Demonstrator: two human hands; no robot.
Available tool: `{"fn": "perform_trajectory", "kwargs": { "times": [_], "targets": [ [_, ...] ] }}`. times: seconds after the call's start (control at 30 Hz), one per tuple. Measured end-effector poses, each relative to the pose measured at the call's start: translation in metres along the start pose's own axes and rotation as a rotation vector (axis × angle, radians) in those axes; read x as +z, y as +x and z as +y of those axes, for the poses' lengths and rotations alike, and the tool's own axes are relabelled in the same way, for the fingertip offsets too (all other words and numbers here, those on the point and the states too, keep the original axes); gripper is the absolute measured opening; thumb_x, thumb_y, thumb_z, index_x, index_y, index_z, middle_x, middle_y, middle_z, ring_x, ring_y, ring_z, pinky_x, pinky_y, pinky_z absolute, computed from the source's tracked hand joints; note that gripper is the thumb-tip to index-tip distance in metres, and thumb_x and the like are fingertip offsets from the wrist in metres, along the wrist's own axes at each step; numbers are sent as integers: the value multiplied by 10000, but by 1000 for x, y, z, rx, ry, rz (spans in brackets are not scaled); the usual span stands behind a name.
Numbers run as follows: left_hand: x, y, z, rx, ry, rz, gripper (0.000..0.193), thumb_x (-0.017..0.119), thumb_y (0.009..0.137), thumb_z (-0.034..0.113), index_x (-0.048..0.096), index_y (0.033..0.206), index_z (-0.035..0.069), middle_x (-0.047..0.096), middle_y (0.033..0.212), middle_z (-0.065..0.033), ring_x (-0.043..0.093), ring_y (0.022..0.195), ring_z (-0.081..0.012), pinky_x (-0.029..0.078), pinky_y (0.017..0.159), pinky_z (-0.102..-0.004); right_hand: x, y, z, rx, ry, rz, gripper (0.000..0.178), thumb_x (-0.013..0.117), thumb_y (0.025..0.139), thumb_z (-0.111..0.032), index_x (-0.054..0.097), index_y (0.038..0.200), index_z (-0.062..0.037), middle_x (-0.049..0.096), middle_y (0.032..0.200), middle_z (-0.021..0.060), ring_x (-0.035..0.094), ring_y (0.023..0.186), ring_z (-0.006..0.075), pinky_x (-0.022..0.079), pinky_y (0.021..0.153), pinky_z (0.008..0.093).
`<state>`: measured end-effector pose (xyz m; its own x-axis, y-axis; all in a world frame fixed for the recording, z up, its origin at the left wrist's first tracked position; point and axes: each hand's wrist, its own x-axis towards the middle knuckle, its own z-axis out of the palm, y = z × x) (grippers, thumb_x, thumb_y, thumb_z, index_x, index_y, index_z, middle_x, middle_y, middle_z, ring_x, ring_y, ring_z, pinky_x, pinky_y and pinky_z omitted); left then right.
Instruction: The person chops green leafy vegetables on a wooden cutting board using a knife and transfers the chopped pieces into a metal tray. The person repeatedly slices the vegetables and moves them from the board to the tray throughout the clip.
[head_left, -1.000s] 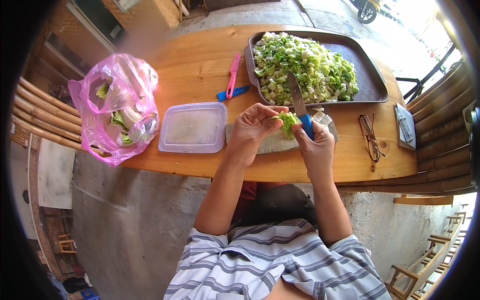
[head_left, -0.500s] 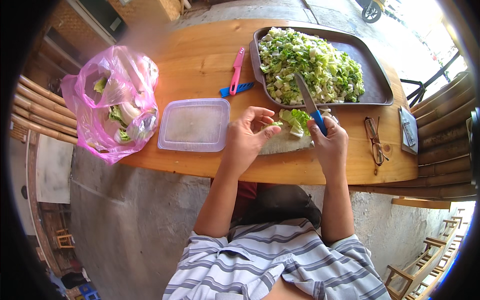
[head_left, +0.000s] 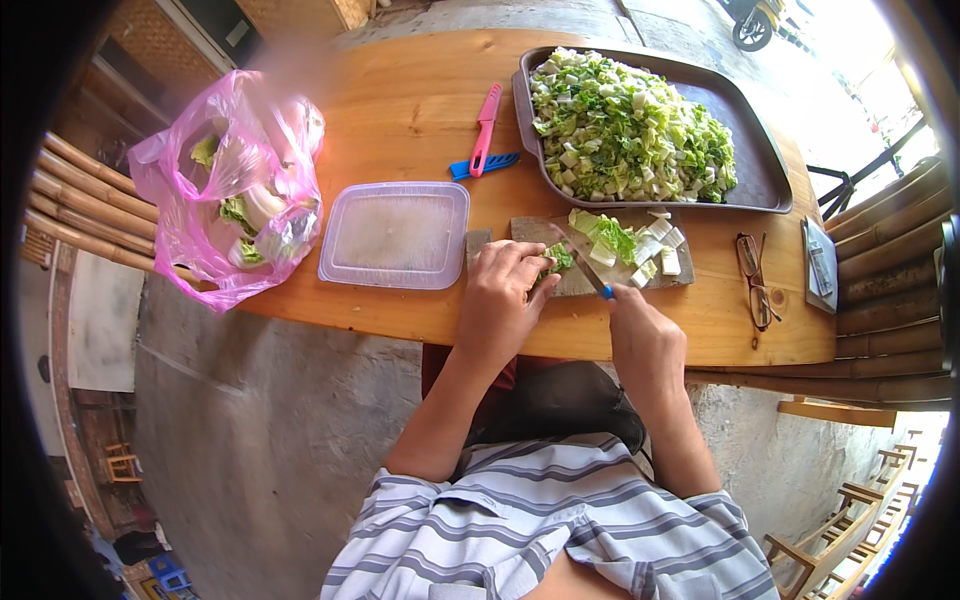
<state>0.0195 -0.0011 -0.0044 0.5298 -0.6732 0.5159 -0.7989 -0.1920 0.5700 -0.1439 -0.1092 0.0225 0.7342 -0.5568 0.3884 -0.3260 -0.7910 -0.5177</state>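
Observation:
On the cutting board (head_left: 577, 287) lie cut pieces of Chinese cabbage (head_left: 612, 238), green leaf and white stem. My left hand (head_left: 505, 292) presses down with curled fingers on a small bunch of cabbage leaf (head_left: 558, 259) at the board's left part. My right hand (head_left: 648, 338) is wrapped round the blue handle of a knife (head_left: 585, 265). Its blade points up and left, right beside the held leaf and my left fingertips. Behind the board, a dark tray (head_left: 765, 165) bears a large heap of chopped cabbage (head_left: 635, 130).
Left of the board stands a lidded plastic container (head_left: 394, 236). A pink peeler-like tool (head_left: 486, 130) lies across a blue sheath (head_left: 486, 166). A pink plastic bag (head_left: 270, 185) of cabbage sits at the table's left edge. Eyeglasses (head_left: 755, 282) lie at the right.
The knife has come down from upright over the tray's near edge to the board, blade now slanting left. My left hand has lowered the leaf onto the board.

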Motion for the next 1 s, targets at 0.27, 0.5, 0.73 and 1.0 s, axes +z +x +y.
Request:
{"fn": "perform_trajectory", "kwargs": {
  "times": [0.27,0.5,0.73,1.0],
  "targets": [
    [2,-1,0,42,23,37,173,785,801,115,752,964,65,674,1055,-58,604,1041,-282,503,914,-411,6,-10,-9,-19,-267,-87,211,636,920,-128,646,1124,-77,643,741,112,677,625,284,533,536,404],
    [3,-3,-1,46,36,50,166,773,816,116,751,972,65,664,1071,-55,601,1048,-283,499,913,-414,16,9,-22,-36,-434,-203,181,622,914,-135,597,1087,-89,638,742,105,684,617,287,531,503,397],
    [-1,-8,2,29,-23,99,235,760,839,145,733,1064,85,669,1123,-64,598,1072,-297,488,939,-435,-12,-4,-8,83,-210,-220,72,549,942,-53,561,1013,-49,611,720,180,635,685,401,487,581,468],
    [-1,-13,-4,26,101,108,191,774,825,184,742,992,98,686,1078,-34,600,1073,-266,426,994,-450,-5,-9,-11,7,-66,-84,96,581,940,-19,616,1030,-19,663,859,175,662,741,386,529,631,446]
  ]
}}
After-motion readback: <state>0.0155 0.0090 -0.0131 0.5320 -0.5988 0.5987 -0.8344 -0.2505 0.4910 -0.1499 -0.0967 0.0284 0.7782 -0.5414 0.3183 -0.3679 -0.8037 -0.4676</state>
